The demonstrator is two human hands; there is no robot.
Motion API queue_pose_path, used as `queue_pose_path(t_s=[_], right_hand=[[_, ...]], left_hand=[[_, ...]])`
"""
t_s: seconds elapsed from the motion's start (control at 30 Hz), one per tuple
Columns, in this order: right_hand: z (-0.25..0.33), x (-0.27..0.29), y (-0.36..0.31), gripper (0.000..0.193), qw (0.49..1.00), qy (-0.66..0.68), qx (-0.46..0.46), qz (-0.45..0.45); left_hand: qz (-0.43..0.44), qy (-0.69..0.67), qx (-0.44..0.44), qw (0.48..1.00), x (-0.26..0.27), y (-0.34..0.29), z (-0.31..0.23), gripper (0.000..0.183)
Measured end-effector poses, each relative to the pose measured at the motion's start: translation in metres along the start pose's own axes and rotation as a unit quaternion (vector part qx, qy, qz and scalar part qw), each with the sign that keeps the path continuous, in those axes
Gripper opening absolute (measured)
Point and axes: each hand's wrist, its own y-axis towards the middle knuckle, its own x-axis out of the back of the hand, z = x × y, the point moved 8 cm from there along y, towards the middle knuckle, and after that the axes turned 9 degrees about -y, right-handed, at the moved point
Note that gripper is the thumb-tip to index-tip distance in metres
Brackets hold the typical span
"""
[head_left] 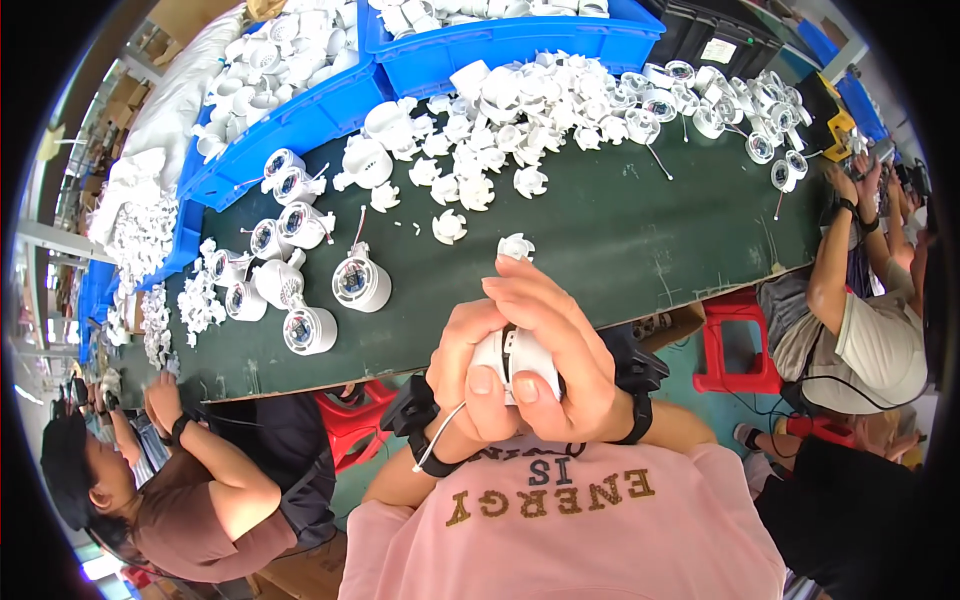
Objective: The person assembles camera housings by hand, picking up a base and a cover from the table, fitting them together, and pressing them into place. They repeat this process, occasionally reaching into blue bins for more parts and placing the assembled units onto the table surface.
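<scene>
Cupped together in front of my chest, my left hand and my right hand enclose a white rounded plastic housing. Both thumbs press on its near side, beside a dark slit that runs down it. From under my left hand a thin white cable hangs over the wrist. The far side of the housing is hidden by my fingers. Just beyond my fingertips lies a small white finned plastic part. To the left on the table, a white cylindrical unit with a round circuit face stands near another such unit.
The dark green table carries a heap of white plastic parts and several wired units. Blue bins filled with white housings line the back. Co-workers sit at left and right. Red stools stand below the table's edge.
</scene>
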Motion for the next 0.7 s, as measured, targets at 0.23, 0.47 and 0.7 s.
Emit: queue_pose_path(t_s=[0.23,0.47,0.7], right_hand=[[-0.002,-0.002,-0.004,0.041,0.998,-0.015,0.017,0.055],[-0.005,-0.012,-0.010,0.050,0.993,0.059,-0.015,0.098],[-0.027,-0.033,-0.022,0.048,0.971,0.184,-0.072,0.134]], left_hand=[[0.007,0.037,0.066,0.997,-0.001,-0.008,0.003,0.040],[0.055,0.046,0.096,0.993,-0.001,-0.018,0.004,0.046],[0.029,0.030,0.073,0.996,0.003,-0.004,0.011,0.035]])
